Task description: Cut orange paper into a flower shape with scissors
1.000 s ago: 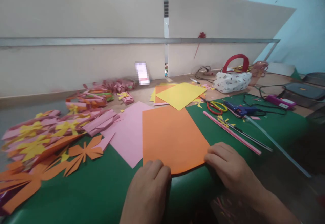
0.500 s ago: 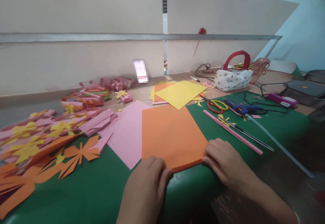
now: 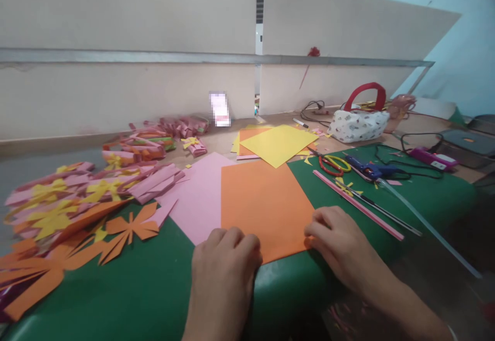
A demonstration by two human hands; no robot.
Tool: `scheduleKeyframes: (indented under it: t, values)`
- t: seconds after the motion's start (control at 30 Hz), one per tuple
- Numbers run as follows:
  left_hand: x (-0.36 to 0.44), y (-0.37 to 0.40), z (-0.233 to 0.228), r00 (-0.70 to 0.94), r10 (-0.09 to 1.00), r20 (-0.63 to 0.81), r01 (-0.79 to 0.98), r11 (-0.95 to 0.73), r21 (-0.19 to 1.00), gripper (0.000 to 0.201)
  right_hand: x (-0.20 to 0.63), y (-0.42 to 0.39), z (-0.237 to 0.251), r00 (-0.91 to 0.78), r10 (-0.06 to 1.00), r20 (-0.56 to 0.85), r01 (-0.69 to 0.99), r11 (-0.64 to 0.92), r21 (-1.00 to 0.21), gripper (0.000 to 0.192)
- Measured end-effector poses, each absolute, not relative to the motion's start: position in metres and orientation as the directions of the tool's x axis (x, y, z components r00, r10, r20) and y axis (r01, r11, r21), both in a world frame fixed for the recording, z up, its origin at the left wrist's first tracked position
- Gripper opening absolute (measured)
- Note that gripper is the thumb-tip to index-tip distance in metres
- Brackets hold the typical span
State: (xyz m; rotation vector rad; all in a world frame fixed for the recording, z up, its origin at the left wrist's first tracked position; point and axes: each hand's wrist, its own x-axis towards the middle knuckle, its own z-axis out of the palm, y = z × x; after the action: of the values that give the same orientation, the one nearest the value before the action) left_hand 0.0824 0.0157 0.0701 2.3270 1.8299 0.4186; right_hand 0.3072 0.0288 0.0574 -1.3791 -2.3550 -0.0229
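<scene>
A sheet of orange paper lies in front of me, its near edge by the front of the green mat. My left hand is closed with curled fingers over the paper's near left corner; its fingertips and thumb are hidden. At the near right corner, my right hand has the edge between thumb and bent fingers. Partly under the orange sheet is a pink sheet. Beyond it, a yellow sheet rests on other coloured sheets.
Cut orange paper flowers and folded pink paper pieces are heaped at left. Scissors, a blue glue gun, a pink strip and a pen lie at right. A white bag stands behind.
The raised strip along the orange paper's near edge now looks flatter. My left hand has moved slightly up over the corner, its fingers more curled. The view has shifted a little.
</scene>
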Motion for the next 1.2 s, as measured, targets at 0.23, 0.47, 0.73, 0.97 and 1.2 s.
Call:
scheduleKeyframes:
  t: [0.23,0.47,0.73,0.97,1.2]
  values:
    - [0.1,0.0,0.051,0.475,0.827,0.302,0.838,-0.529,0.132,0.026,0.292,0.013,0.056,-0.674,0.611,0.415,0.655,0.754,-0.046,0.038]
    - [0.098,-0.005,0.049,0.467,0.839,0.277,0.856,-0.508,0.095,0.045,0.327,0.003,0.043,-0.565,0.647,0.512,0.757,0.654,0.008,0.03]
    - [0.115,-0.008,0.058,0.483,0.848,0.219,0.865,-0.501,0.031,0.033,0.321,-0.005,0.043,-0.511,0.659,0.551,0.811,0.582,0.057,0.032]
    - [0.13,-0.012,0.037,0.544,0.748,0.381,0.804,-0.594,0.018,0.046,0.297,-0.005,0.035,-0.533,0.604,0.593,0.727,0.685,-0.044,0.028]
    - [0.084,-0.021,0.03,0.507,0.739,0.444,0.853,-0.507,-0.129,0.045,0.305,-0.003,0.035,-0.525,0.616,0.587,0.714,0.694,-0.09,0.029]
